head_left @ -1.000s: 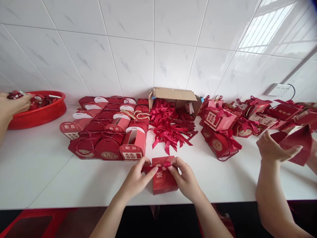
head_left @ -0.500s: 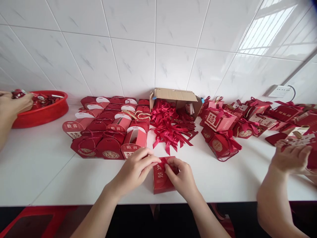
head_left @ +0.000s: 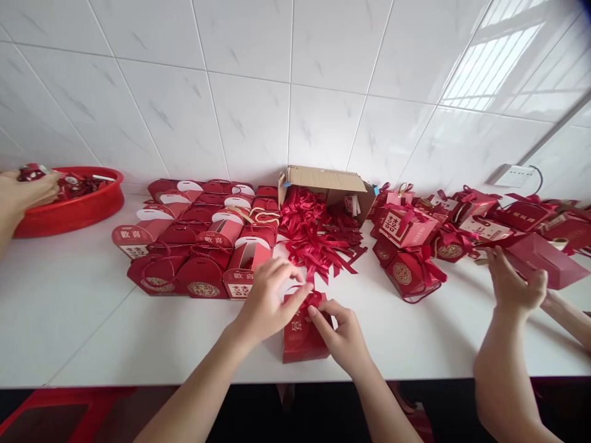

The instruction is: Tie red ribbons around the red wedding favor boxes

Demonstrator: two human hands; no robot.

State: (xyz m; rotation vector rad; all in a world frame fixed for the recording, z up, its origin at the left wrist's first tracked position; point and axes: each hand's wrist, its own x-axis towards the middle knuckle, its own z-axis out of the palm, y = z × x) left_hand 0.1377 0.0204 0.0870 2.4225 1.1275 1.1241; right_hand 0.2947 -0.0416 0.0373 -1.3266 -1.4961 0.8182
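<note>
A red gift box (head_left: 302, 344) with gold characters stands on the white table in front of me. At its top is a red ribbon (head_left: 314, 299), bunched into a small loop. My right hand (head_left: 340, 331) pinches this ribbon between thumb and forefinger at the box's right side. From the upper left, my left hand (head_left: 272, 300) reaches over the box, its thumb against the ribbon and its fingers curled, a strand passing between them. Part of the box top is hidden by my hands. Just behind lies a pile of loose red ribbons (head_left: 318, 246).
Rows of red boxes (head_left: 203, 280) stand at left, and ribbon-tied boxes (head_left: 410, 271) at right. A cardboard carton (head_left: 327, 177) lies behind the ribbons. At far left, another person's hand is over a red basin (head_left: 78, 209); at right, a person's hands hold a box (head_left: 549, 258).
My left hand has lifted slightly and turned, its fingers spreading from the pinch; the ribbon now forms a loop. At right, the other person's box has tilted and moved left.
</note>
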